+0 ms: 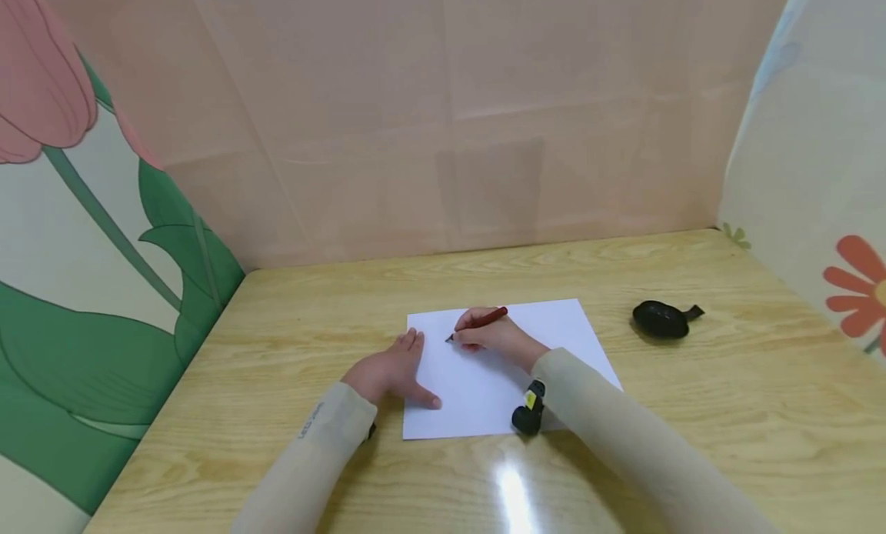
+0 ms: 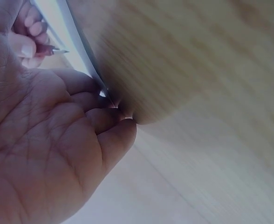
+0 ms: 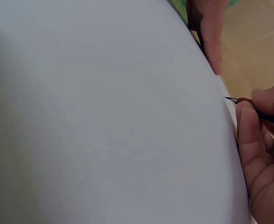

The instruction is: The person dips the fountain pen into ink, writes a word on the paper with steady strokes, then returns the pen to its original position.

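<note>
A white sheet of paper (image 1: 477,388) lies on the wooden table. Pinched between the thumb and fingers of my right hand (image 1: 501,340) is a dark red fountain pen (image 1: 493,316). Its pointed metal nib is at the upper left part of the sheet; whether it touches the paper I cannot tell. No marks show on the sheet. My left hand (image 1: 396,371) rests across the sheet's left edge, fingers extended and thumb spread onto the paper. In the left wrist view, the left palm (image 2: 39,140) shows in front, with the pen tip (image 2: 58,50) beyond it.
A glossy black oval object with a short stub (image 1: 661,320) sits on the table (image 1: 747,426) to the right of the paper. A pink-beige backdrop (image 1: 388,118) stands behind the table, with flower-printed panels (image 1: 83,349) at both sides.
</note>
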A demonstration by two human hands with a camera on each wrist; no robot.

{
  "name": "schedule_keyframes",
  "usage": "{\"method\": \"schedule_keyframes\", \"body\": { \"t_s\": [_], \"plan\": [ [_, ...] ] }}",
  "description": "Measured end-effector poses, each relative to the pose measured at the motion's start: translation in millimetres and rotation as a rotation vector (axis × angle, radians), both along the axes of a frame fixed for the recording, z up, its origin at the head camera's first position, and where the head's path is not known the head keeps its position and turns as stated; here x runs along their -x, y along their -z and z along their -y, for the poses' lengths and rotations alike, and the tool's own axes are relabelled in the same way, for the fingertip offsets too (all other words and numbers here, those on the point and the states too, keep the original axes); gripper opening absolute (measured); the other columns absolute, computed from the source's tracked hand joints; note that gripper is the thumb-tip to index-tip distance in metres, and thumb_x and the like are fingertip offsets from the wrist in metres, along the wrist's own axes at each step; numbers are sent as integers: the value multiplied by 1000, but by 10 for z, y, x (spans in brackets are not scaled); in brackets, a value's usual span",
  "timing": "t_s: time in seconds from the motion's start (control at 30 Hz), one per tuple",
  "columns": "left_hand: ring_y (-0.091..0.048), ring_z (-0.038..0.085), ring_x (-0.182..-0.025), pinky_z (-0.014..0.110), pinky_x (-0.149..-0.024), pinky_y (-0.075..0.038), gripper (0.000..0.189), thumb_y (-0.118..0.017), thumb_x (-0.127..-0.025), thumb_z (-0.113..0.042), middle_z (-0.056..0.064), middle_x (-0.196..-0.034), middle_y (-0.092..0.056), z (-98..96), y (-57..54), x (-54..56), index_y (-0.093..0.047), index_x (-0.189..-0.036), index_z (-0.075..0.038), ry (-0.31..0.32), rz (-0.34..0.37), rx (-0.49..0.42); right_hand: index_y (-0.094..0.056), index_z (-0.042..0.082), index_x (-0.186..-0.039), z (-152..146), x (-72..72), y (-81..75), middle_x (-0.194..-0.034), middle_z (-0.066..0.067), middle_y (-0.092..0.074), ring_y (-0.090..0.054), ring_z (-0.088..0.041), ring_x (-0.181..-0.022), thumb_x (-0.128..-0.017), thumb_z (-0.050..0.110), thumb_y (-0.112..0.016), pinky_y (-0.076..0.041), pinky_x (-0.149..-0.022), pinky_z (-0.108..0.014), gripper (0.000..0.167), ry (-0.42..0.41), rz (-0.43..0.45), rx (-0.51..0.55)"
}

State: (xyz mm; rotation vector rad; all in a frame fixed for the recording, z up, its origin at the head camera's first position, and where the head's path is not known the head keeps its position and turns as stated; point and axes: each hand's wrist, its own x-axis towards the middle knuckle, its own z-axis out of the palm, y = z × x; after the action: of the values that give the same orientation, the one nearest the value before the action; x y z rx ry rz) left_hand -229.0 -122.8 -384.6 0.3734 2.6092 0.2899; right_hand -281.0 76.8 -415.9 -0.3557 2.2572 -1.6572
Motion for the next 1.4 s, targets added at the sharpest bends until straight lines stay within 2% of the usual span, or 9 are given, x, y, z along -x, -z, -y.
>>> {"method": "schedule_keyframes", "body": {
  "t_s": [0.4, 0.77, 1.03, 1.4],
  "plan": [
    [-3, 24, -143, 40, -114, -14, 118, -73, -67, -60, 9, -156, -1, -4, 0, 12, -7, -149, -5, -10, 14, 7, -63, 4, -91, -12, 19, 16, -75, 0, -61, -56, -11, -66, -81, 10, -69, -47, -62, -23, 13, -10, 21, -16],
    [-5, 25, -143, 40, -114, -16, 119, -73, -66, -60, 11, -156, -3, -8, -1, 1, -8, -149, -4, -9, 4, 15, -62, 1, -90, -23, 0, 12, -72, 0, -61, -56, -11, -63, -81, 8, -69, -47, -59, -23, 13, -17, -33, -21],
    [-5, 25, -143, 40, -114, -16, 119, -74, -66, -59, 11, -156, -3, -10, -5, 0, -9, -149, -4, -12, 3, 6, -63, 6, -88, -73, 22, -4, -75, -4, -63, -58, -15, -66, -83, 13, -69, -49, -62, -26, 10, 13, 18, -61],
    [-6, 26, -143, 41, -114, -16, 117, -74, -67, -57, 11, -156, -4, -11, -28, -9, -10, -149, -4, -18, 5, 0, -61, 4, -89, -209, 24, 18, -70, -3, -60, -56, -15, -65, -83, 13, -68, -46, -62, -26, 12, 3, -2, -50]
  ]
}}
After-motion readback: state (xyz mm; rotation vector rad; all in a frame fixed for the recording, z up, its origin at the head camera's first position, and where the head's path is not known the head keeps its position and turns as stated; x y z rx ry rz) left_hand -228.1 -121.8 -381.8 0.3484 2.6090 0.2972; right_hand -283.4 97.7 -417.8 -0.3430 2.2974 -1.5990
